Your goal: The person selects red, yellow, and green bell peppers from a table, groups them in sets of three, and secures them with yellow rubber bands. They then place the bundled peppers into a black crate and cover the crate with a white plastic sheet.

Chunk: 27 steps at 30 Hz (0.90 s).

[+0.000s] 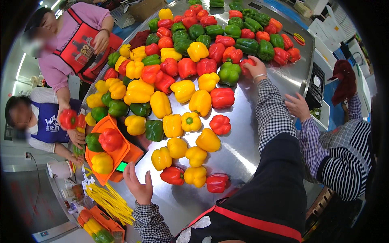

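Observation:
My right hand reaches to the far side of the steel table, its fingers on a red bell pepper. A green bell pepper sits just left of it. Nothing is held in my left hand, whose fingers are spread beside the lit display of an orange scale. On the scale rests an orange tray with a green pepper, a red pepper and a yellow pepper. Loose yellow peppers and red peppers lie between my hands.
A large heap of mixed peppers covers the far table. Yellow strips lie at the left, near packed peppers. Two people stand across the table, one holding a red pepper. Another person's hand is at my right, near a black crate.

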Each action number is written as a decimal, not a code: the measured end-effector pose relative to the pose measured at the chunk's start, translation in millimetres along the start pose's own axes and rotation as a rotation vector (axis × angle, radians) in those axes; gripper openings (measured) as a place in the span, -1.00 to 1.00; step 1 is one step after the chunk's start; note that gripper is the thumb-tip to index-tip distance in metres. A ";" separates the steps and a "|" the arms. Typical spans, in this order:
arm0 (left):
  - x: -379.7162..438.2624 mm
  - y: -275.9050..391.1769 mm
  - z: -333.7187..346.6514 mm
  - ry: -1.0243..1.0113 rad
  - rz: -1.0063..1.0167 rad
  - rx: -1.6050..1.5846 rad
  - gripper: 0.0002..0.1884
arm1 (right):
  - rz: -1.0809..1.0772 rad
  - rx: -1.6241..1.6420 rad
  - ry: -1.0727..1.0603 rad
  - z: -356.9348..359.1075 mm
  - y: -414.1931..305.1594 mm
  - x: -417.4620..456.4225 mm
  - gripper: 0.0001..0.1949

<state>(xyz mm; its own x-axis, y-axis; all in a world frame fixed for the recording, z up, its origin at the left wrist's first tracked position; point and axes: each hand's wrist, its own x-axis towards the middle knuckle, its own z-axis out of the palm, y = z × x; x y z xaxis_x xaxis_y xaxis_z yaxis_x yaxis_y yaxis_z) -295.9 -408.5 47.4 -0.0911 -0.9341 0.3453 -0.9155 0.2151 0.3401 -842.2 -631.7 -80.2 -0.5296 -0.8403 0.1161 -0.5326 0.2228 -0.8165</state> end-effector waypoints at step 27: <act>-67.4 -20.6 -11.8 0.101 -0.148 -0.156 -0.49 | -0.132 -0.583 -0.390 118.8 -144.0 -16.5 0.11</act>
<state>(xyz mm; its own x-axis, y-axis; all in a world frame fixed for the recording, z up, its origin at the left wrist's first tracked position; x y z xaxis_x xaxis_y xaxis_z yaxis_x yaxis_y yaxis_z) -266.2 -346.7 27.4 0.0862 -0.9270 0.3651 -0.8437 0.1270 0.5216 -678.3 -708.6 -31.7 -0.2190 -0.9699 -0.1065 -0.9001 0.2429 -0.3616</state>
